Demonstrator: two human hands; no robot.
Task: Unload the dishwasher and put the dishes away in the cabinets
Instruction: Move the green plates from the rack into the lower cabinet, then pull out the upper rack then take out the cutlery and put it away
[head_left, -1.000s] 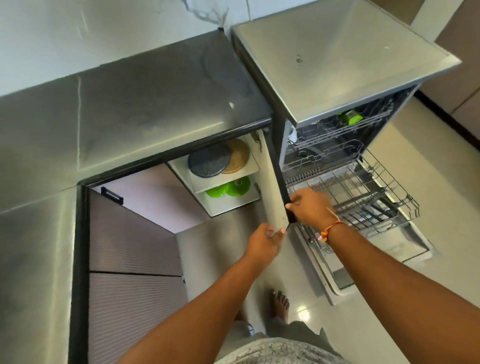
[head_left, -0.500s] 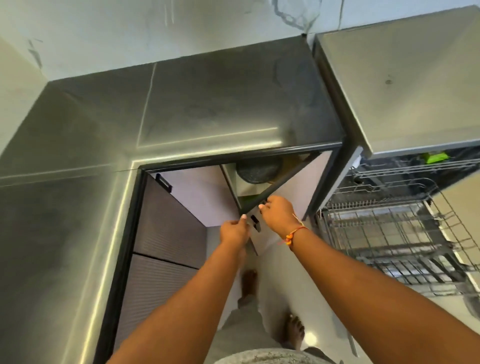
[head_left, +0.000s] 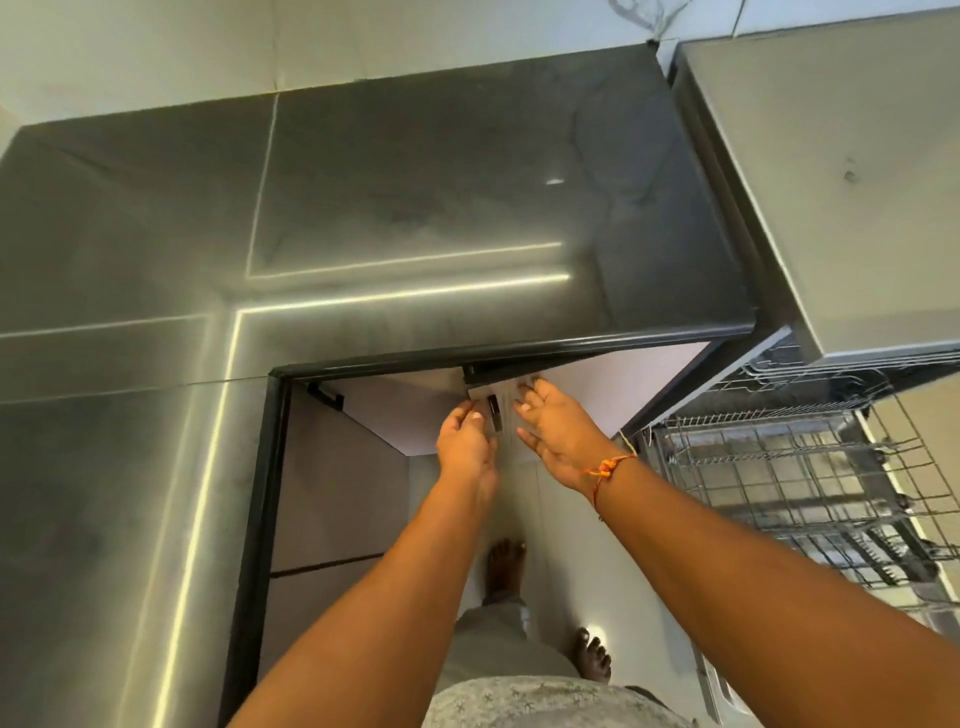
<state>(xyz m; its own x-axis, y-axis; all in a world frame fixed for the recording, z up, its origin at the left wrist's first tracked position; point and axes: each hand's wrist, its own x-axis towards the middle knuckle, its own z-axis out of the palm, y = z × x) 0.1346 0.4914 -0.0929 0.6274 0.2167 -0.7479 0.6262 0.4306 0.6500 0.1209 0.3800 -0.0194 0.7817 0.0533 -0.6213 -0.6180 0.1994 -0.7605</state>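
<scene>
Both of my hands rest on the pale cabinet door (head_left: 597, 395) just under the dark countertop (head_left: 467, 208). My left hand (head_left: 465, 441) curls loosely beside the door's black handle (head_left: 494, 413); my right hand (head_left: 558, 431) lies flat with its fingers spread, gripping nothing. Right of the countertop, the dishwasher (head_left: 831, 156) stands open with its wire rack (head_left: 789, 483) pulled out.

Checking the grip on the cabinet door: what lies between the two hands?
In the head view, the door's black handle sits between the left hand and right hand.
</scene>
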